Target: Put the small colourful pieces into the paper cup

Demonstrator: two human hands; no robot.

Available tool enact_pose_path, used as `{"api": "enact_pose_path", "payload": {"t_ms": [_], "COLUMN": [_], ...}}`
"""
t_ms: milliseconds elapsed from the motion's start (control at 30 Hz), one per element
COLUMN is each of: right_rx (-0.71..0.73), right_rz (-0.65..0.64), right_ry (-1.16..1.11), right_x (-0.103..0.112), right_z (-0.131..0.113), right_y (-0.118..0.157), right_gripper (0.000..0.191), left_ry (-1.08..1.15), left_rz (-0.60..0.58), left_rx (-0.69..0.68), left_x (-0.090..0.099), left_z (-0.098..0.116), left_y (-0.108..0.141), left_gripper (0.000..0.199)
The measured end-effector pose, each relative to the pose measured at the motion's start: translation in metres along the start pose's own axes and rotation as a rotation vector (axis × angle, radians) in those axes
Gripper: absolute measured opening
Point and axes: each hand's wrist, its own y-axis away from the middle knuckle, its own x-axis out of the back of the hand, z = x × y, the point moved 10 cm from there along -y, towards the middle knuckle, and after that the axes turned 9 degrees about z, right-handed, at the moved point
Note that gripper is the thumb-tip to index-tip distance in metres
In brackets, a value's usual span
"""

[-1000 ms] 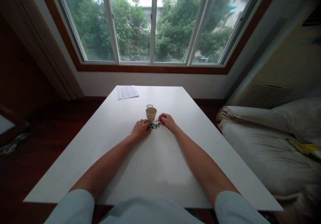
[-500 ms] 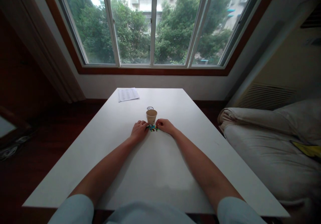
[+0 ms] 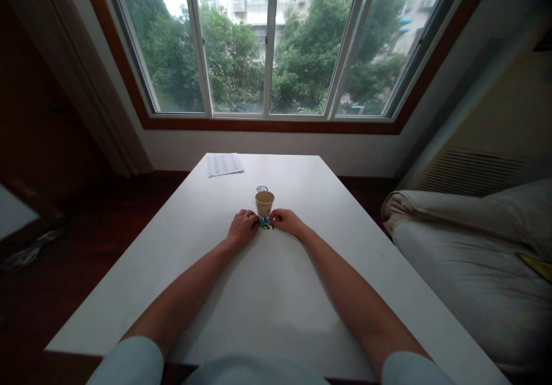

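A heap of small multicoloured pieces (image 3: pixel 265 224), blue, green, yellow and dark, lies on the white table (image 3: pixel 267 293); the pieces are too small to name. Right behind the heap stands a light brown paper cup (image 3: pixel 264 206), upright. My left hand (image 3: pixel 243 226) rests at the heap's left edge, fingers bent and drawn together at the pieces. From the right, my right hand (image 3: pixel 287 223) reaches the heap with thumb and fingers curled into a pinch. Whatever either hand has between its fingertips is too small to make out.
A small dark-rimmed ring-like item (image 3: pixel 261 189) lies just behind the cup. Printed sheets of paper (image 3: pixel 225 164) are at the table's far left corner. Beyond the table is a wide window (image 3: pixel 267 57); a pale covered sofa (image 3: pixel 457 258) stands on the right.
The whole view has shifted slightly, so the table and cup appear a little further right and lower. Both hands stay at the heap, with small changes in their fingers.
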Motion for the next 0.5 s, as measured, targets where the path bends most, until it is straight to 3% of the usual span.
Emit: {"api": "enact_pose_path", "payload": {"t_ms": [300, 500], "right_rx": [0.011, -0.05], "right_rz": [0.024, 0.073], "right_ry": [0.025, -0.09], "right_x": [0.0012, 0.0071], "right_z": [0.0022, 0.0077], "right_y": [0.0005, 0.0001], "right_gripper": [0.015, 0.019], "left_ry": [0.04, 0.061], "left_rz": [0.007, 0.003], "left_rx": [-0.028, -0.042], "left_x": [-0.006, -0.0043], "left_z": [0.002, 0.0041], "left_y": [-0.0002, 0.0002], "left_gripper": [0.023, 0.021]}}
